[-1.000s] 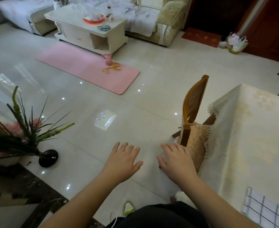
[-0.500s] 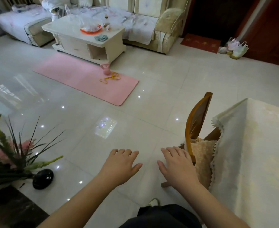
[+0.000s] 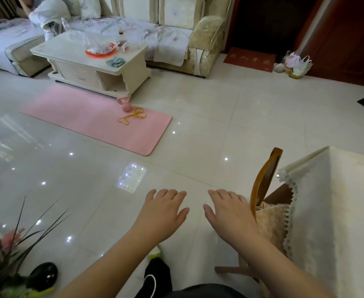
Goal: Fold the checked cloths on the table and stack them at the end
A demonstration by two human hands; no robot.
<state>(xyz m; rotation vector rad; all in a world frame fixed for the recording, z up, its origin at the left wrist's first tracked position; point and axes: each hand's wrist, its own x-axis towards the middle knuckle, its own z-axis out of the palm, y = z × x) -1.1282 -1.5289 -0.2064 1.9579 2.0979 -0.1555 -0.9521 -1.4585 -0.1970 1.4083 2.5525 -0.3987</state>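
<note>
Both hands, left hand (image 3: 166, 209) and right hand (image 3: 228, 211), hover palms-down with relaxed, empty grips over the tiled floor (image 3: 198, 136), beside the cream-clothed surface (image 3: 337, 201); checked cloths apparently out of view.

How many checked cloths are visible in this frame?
0. Only a corner of the table shows, under a cream tablecloth, at the right; any cloths may lie out of frame. Both hands hover empty.

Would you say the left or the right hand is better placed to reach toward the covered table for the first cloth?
Right, probably. The right hand hovers open beside the chair and the table; the left hand is farther away over the floor. No checked cloth shows.
</note>
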